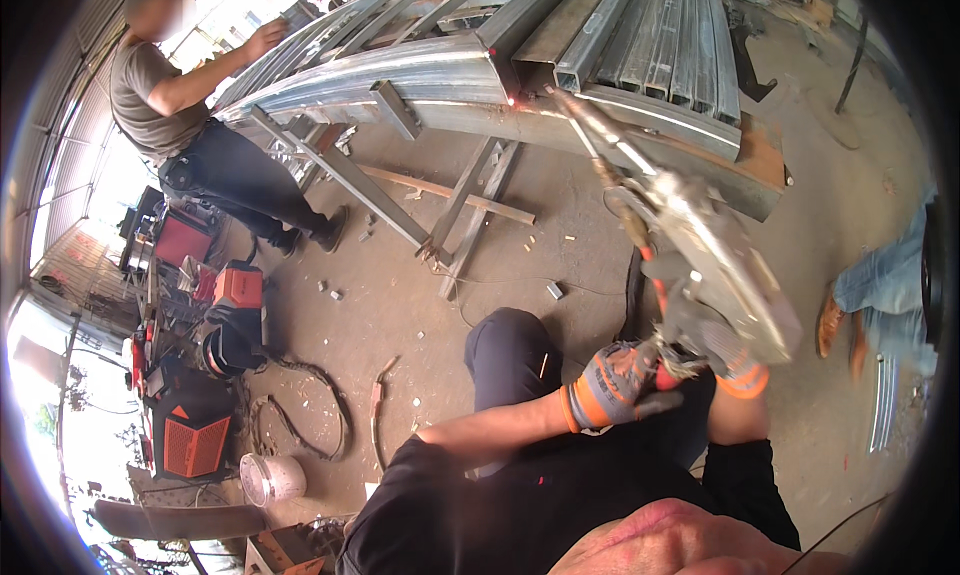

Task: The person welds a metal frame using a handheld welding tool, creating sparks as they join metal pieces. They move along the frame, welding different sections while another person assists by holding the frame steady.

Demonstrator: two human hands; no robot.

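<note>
My right hand (705, 325), in a grey and orange glove, is closed around a long metal tool (610, 170) with a red handle. Its thin rod points up at the stacked steel tubes (650, 50). A broad, shiny metal piece (725, 250), blurred, lies along the same hand; I cannot tell whether it is part of the tool. My left hand (612, 383), gloved alike, is curled beside the right one, at a red end and some frayed strands; what it grips is partly hidden. A small red glow (512, 102) shows at the corner of a steel frame (400, 75), close to the rod's tip.
The frame rests on metal trestles (470, 210). At left a person (165, 85) stands beside it; another person's jeans (885, 270) show at right. Orange and black machines (195, 440), a coiled cable (335, 410) and a white bucket (272, 478) stand or lie at left. Offcuts (555, 291) dot the floor.
</note>
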